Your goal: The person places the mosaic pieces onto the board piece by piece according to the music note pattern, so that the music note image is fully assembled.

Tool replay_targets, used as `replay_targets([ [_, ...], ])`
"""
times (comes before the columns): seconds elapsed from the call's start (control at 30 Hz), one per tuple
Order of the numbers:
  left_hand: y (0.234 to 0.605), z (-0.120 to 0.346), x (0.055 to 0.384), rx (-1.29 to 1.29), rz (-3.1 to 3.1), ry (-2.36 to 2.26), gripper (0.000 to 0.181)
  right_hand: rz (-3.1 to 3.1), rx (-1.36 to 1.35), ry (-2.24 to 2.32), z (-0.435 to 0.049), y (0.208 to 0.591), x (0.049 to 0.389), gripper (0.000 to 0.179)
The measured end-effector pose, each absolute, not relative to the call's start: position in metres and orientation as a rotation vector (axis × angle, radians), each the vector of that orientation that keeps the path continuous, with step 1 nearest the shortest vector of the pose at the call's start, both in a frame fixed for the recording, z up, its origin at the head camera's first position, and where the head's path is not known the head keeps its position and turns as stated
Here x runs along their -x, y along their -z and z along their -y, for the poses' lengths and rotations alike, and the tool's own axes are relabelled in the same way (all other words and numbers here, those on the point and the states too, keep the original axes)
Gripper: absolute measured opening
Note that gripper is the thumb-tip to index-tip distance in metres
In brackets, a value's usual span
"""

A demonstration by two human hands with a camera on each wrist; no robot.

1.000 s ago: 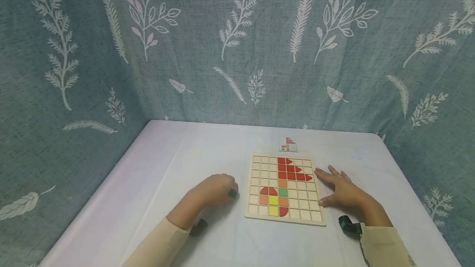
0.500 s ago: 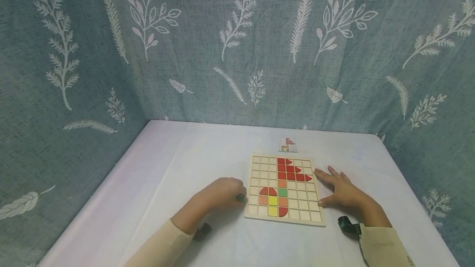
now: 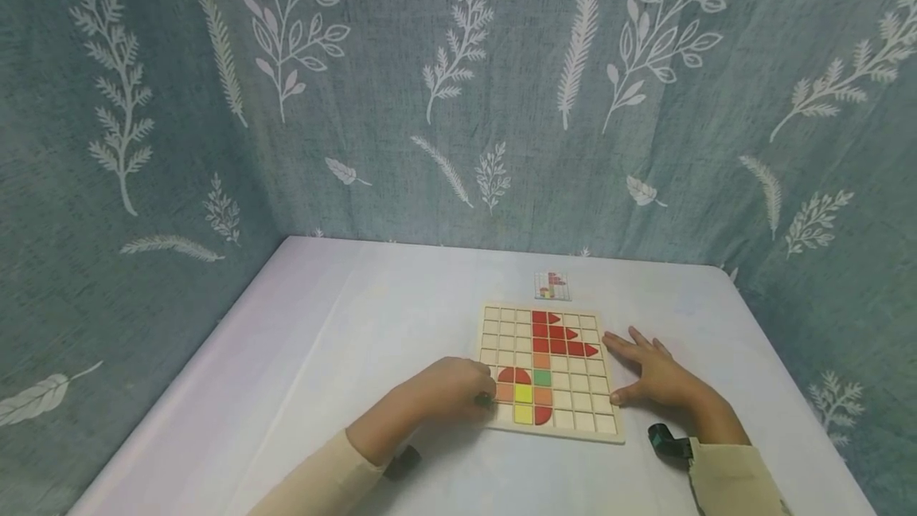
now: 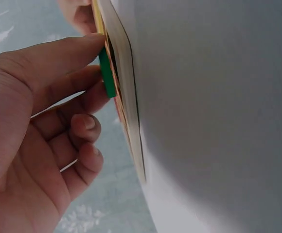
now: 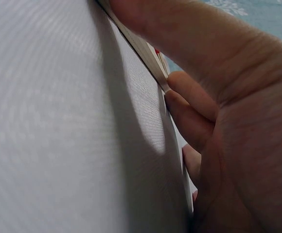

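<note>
My left hand [image 3: 454, 390] is over the lower left part of a wooden grid board [image 3: 583, 403]. Between its thumb and fingers it pinches a small green tile [image 4: 108, 76], which lies close against the board's face in the left wrist view. The ring and little fingers curl loosely toward the palm. My right hand [image 3: 657, 373] rests flat with spread fingers, thumb and fingertips at the board's right edge. On the board sit red square and pointed tiles [image 3: 557, 332], a green square [image 3: 542, 378], orange squares, yellow squares [image 3: 524, 393] and rounded red tiles [image 3: 514, 375].
Behind the board lies a small pattern card [image 3: 552, 286] with a similar coloured design. A white cloth [image 3: 372, 301] covers the table. Patterned blue-green fabric [image 3: 401, 86] stands along the back and sides. A dark wrist-worn device [image 3: 668, 443] is by the right sleeve.
My left hand has moved right, from beside the board to over its lower left squares, carrying the green tile. The right hand stays at the right edge.
</note>
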State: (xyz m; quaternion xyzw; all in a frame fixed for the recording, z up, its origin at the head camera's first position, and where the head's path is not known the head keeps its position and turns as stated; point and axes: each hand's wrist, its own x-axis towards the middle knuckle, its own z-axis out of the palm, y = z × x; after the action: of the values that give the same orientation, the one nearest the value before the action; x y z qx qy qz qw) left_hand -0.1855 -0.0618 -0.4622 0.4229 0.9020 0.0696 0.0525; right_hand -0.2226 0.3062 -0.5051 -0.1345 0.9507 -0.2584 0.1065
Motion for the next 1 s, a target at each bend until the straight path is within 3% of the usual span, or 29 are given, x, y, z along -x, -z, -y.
replay_targets([
  [1.0, 0.464, 0.043, 0.186, -1.373, -2.690, -0.220, 0.017, -2.798, 0.396, 0.774, -0.308, 0.507, 0.225, 0.121],
])
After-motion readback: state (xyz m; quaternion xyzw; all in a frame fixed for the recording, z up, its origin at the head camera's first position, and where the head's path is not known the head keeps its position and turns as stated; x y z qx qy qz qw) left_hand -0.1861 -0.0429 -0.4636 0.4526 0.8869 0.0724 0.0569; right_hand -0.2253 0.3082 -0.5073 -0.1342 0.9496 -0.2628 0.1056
